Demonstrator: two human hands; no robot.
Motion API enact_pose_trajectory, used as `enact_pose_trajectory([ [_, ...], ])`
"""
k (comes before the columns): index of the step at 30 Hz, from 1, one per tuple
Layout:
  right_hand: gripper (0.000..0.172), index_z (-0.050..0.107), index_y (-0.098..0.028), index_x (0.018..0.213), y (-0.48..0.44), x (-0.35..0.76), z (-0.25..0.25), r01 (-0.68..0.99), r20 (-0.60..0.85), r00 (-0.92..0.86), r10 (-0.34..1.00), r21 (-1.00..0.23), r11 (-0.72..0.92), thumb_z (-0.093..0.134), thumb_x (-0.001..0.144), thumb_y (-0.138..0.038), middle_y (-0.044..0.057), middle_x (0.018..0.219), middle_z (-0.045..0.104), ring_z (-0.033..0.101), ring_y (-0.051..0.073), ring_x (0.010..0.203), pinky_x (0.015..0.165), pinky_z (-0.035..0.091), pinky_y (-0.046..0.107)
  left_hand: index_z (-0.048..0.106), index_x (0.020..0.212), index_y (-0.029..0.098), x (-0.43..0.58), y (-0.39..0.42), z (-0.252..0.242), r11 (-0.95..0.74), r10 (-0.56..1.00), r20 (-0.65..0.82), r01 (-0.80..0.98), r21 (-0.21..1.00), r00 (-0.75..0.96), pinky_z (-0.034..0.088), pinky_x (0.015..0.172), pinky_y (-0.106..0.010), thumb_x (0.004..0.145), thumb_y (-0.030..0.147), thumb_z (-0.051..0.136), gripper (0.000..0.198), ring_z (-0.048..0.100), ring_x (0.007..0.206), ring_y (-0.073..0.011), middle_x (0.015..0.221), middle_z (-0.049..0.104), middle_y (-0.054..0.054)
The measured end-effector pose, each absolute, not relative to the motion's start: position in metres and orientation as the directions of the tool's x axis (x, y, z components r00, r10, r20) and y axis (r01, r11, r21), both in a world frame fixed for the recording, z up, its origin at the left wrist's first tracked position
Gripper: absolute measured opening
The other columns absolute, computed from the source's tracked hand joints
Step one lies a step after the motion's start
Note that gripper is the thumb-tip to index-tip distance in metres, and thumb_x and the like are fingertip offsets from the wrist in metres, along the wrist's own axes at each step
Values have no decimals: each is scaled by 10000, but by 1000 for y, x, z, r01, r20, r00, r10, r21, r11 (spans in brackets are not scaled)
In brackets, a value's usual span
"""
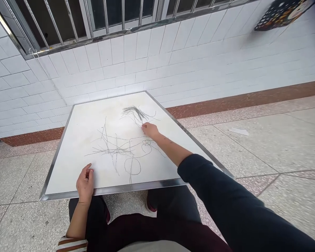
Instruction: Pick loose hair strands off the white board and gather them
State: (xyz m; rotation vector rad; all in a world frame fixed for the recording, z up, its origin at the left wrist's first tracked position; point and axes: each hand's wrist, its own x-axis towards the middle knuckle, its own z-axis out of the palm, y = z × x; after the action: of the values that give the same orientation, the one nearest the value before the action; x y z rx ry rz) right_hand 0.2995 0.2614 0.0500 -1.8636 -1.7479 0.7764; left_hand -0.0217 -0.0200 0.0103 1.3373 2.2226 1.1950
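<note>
Thin dark strands, like fine wire or hair, lie on the white tabletop (70, 147). At its far side is a dense bundle of strands (136, 112). Nearer to me, a loose tangle of strands (117, 150) spreads out, some straight, others curled into loops. My right hand (150, 129) reaches over the table, thumb and fingertips pinched just below the bundle, where a strand end seems to run into them. By the near left edge rests my left hand (85, 182), its fingers loosely curved and apart, holding nothing I can see.
A metal rim (112, 189) borders the table; one strand hangs over it. Beyond stands a white tiled wall (115, 73) with a barred window (107, 17). A patterned item (280, 15) hangs at upper right. A white scrap (238, 131) lies on the speckled floor.
</note>
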Motion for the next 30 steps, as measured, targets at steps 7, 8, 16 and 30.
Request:
enact_pose_trajectory([
  [7, 187, 670, -225, 1011, 203, 286, 49, 741, 111, -192, 975, -636, 218, 511, 915, -251, 49, 1105, 603, 587, 146, 781, 697, 459, 270, 620, 1192, 286, -21, -20, 11, 227, 822, 185, 607, 761, -539, 460, 747, -292, 880, 401, 496, 355, 624, 811, -178, 921, 685, -5],
  [8, 166, 679, -235, 970, 192, 283, 47, 733, 118, -233, 965, -631, 254, 528, 904, -244, 34, 1067, 614, 583, 141, 768, 690, 459, 264, 625, 1187, 288, -21, -20, 11, 225, 818, 192, 609, 761, -542, 462, 744, -291, 877, 395, 501, 350, 625, 807, -178, 920, 687, -5],
  [16, 128, 663, -224, 930, 102, 286, 29, 731, 140, -263, 955, -616, 292, 544, 885, -238, 30, 925, 621, 583, 154, 746, 705, 490, 297, 633, 1183, 263, -21, -21, 8, 166, 809, 252, 617, 769, -531, 475, 763, -295, 869, 350, 496, 354, 629, 769, -169, 923, 698, -17],
  [30, 114, 598, -190, 882, 40, 277, 11, 763, 293, -515, 806, -272, 586, 496, 931, -171, 73, 902, 601, 588, 204, 855, 711, 517, 298, 629, 1181, 235, -25, -21, 7, 124, 802, 311, 652, 748, -510, 478, 746, -298, 878, 359, 482, 359, 618, 718, -163, 879, 690, -23],
])
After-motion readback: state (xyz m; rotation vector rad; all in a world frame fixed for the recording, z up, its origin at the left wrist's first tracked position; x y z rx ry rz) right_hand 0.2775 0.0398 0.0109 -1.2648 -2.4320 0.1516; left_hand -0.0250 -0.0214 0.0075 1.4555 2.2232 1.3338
